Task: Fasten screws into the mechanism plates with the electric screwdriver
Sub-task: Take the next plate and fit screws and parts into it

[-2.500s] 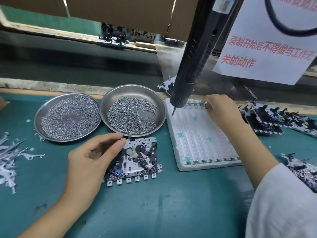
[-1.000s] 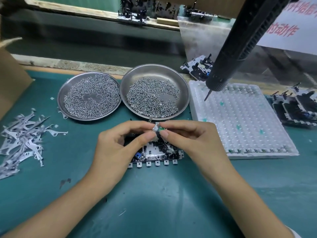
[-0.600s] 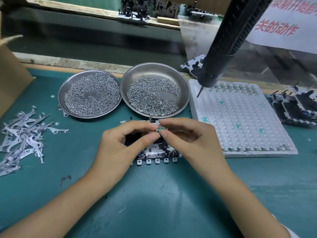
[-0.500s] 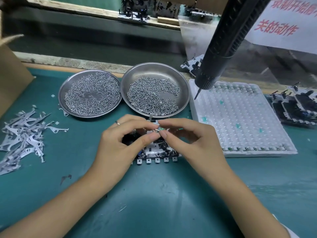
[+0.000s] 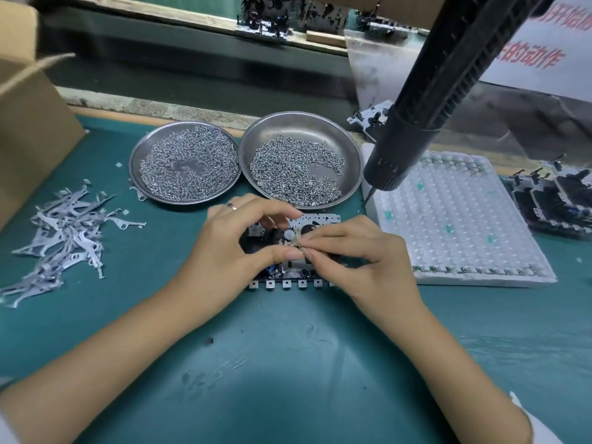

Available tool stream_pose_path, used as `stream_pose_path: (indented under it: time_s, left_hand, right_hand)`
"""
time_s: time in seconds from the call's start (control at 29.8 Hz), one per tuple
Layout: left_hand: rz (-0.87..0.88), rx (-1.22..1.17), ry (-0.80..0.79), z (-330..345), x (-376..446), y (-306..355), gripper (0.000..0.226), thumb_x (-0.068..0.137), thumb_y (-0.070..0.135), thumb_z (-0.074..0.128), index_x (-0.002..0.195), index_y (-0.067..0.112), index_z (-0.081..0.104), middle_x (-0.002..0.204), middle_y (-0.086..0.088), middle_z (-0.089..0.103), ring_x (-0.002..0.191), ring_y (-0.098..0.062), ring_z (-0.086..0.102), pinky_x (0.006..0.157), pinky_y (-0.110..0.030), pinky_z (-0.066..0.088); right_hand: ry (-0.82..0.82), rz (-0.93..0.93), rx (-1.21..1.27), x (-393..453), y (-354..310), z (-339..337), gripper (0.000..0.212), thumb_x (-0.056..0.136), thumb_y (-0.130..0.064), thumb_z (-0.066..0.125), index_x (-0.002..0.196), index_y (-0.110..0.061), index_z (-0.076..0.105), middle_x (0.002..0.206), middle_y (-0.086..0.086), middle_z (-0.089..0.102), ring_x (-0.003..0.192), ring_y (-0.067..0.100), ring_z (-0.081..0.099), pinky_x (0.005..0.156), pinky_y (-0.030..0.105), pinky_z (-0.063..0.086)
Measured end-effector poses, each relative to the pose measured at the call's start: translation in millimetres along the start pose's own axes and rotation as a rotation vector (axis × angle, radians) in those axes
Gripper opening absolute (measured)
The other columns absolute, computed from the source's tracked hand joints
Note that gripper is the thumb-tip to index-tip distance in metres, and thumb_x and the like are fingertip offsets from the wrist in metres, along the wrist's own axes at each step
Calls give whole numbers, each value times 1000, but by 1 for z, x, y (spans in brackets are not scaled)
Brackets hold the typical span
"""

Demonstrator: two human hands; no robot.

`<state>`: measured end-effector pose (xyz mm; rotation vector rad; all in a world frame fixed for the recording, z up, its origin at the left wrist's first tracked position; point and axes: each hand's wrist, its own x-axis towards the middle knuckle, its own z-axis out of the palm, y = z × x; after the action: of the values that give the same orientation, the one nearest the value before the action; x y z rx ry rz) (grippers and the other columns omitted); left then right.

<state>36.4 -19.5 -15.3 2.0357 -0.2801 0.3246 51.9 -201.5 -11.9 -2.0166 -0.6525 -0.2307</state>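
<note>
While your left hand and right hand pinch a small metal part over the mechanism plate, the electric screwdriver hangs unused up-right; no screw looks driven yet.

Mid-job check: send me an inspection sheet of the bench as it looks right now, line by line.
Surface: teal mat, scuffed, small specks.
Job's things: mechanism plate flat on the mat under both hands; electric screwdriver hanging unheld, bit above the white tray's corner; two steel dishes holding screws.
Clutter: pile of stamped metal pieces at left; white tray of small parts; more mechanisms at right.
Grippers: left hand and right hand pinch a small part over the plate; left wears a ring.
Cables: nothing seen.
Surroundings: cardboard box at left; printed notice top right; conveyor behind.
</note>
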Motion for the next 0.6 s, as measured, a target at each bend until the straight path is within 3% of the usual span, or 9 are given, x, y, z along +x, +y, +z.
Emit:
stream_pose_path:
  time_s: [0.1, 0.2, 0.4, 0.6]
  left_hand:
    - [-24, -115, -17, -6, -4, -6, 27, 71, 37, 73, 97, 39, 64, 95, 18, 63, 90, 0, 59, 87, -18, 43]
    - [-71, -170, 53, -10, -13, -12, 15, 80, 31, 64, 96, 33, 67, 95, 9, 67, 86, -1, 61, 82, -13, 44]
    - [-93, -175, 121, -10, -15, -9, 12, 88, 29, 56, 93, 32, 67, 90, 14, 68, 85, 1, 61, 80, -13, 44]
    - [75, 38, 20, -10, -20, -2, 16, 83, 35, 56, 98, 32, 63, 91, 13, 64, 88, -4, 56, 86, -35, 43]
  right_hand:
    - [-17, -131, -142, -3, 3, 1, 13, 75, -14, 74, 87, -13, 78, 88, -2, 73, 76, 20, 56, 75, 29, 46]
    - [-67, -240, -250, -5, 6, 6, 11, 75, -16, 76, 85, -15, 79, 90, -3, 73, 74, 23, 53, 72, 39, 46]
    - [-71, -331, -352, -7, 9, 8, 7, 75, -18, 77, 82, -18, 79, 91, -5, 73, 73, 26, 57, 72, 41, 45]
    - [-127, -373, -405, -7, 8, 7, 9, 76, -16, 75, 84, -18, 78, 95, -4, 72, 76, 26, 56, 73, 38, 43]
